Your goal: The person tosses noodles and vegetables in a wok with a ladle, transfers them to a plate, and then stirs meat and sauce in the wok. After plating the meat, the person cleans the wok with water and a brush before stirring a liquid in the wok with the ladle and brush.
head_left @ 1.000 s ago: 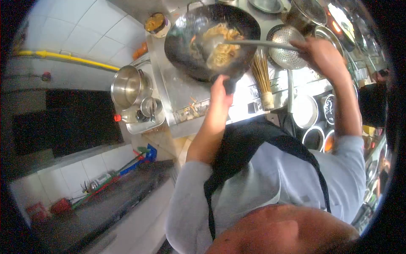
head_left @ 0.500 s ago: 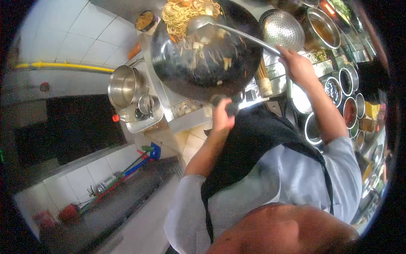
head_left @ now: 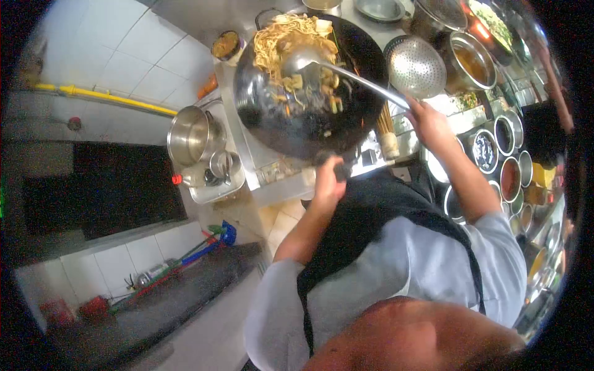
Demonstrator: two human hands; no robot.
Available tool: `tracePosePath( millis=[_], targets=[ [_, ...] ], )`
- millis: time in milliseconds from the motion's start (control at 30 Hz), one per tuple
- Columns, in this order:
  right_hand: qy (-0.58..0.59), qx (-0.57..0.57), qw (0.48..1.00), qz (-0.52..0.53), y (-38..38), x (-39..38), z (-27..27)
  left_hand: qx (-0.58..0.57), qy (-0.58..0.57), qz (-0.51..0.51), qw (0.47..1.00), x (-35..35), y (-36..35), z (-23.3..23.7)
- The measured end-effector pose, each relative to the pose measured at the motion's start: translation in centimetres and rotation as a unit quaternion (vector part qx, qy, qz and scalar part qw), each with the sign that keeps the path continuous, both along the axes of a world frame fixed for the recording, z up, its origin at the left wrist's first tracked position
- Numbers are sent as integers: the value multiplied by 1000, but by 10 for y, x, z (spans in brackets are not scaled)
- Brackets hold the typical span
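Observation:
A large black wok (head_left: 272,133) sits on the stove in front of me. My left hand (head_left: 330,178) is closed around something dark at its near rim, a dark cloth or the wok's handle; the grip hides which. My right hand (head_left: 429,123) is wrapped round the long metal handle of a ladle (head_left: 303,60). The ladle's bowl rests among the food inside the wok. Yellow noodles (head_left: 272,52) are heaped at the far left of the wok. Pieces of vegetable (head_left: 312,93) lie nearer the middle, below the ladle.
A perforated strainer (head_left: 414,67) and a pot of brown liquid (head_left: 473,62) stand right of the wok. Several seasoning bowls (head_left: 486,150) line the right side. A bamboo brush (head_left: 388,139) lies beside the wok. Steel pots (head_left: 189,136) and a red-capped bottle (head_left: 192,179) sit in a tray at left.
The whole view has shifted, showing more beyond the wok. The food looks gathered closer round the ladle, with fewer pieces spread down the near side. Both hands keep their grips.

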State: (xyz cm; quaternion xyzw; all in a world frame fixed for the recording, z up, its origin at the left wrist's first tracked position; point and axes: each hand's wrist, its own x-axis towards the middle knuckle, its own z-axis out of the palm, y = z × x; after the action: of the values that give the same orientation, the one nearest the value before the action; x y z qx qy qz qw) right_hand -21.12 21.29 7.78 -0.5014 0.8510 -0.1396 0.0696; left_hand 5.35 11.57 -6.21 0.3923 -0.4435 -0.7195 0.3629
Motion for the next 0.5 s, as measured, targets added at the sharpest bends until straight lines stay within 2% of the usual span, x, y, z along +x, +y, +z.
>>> tracePosePath(
  millis=[33, 67, 100, 133, 167, 200, 233, 267, 333, 400, 467, 500],
  targets=[
    [-9, -49, 999, 21, 16, -5, -4, -145, -49, -7, 988, -1, -3, -5],
    [-13, -43, 999, 25, 31, -7, -5, -280, -102, -12, 954, 4, 0, -9],
    [-78, -46, 996, 16, 43, -9, -1, -49, -22, -4, 999, -3, -10, 20],
    [-138, -51, 989, 7, 50, -10, 4, 181, 67, 7, 981, -15, -29, 51],
    [-137, -48, 989, 15, 52, -5, 9, -17, -10, -49, 999, -16, -40, 55],
    [-177, -10, 984, -17, 54, 1, 14, 355, 137, 19, 924, -30, -67, 69],
    [-215, 28, 975, -51, 54, 3, 17, 349, 126, 39, 928, -42, -80, 73],
    [-176, 47, 983, 1, 53, 2, 11, 342, 113, 57, 931, -49, -85, 76],
    [-260, 78, 962, 10, 25, 7, 48, 336, 92, 57, 936, -52, -82, 83],
    [-276, 48, 960, -24, -4, 6, 42, 325, 69, 58, 941, -53, -75, 85],
    [-299, 28, 952, -63, -22, 0, 13, 153, 15, 33, 988, -44, -47, 78],
    [-253, 32, 965, -53, -31, -4, -9, 161, -142, 91, 972, -47, -38, 110]
  ],
)
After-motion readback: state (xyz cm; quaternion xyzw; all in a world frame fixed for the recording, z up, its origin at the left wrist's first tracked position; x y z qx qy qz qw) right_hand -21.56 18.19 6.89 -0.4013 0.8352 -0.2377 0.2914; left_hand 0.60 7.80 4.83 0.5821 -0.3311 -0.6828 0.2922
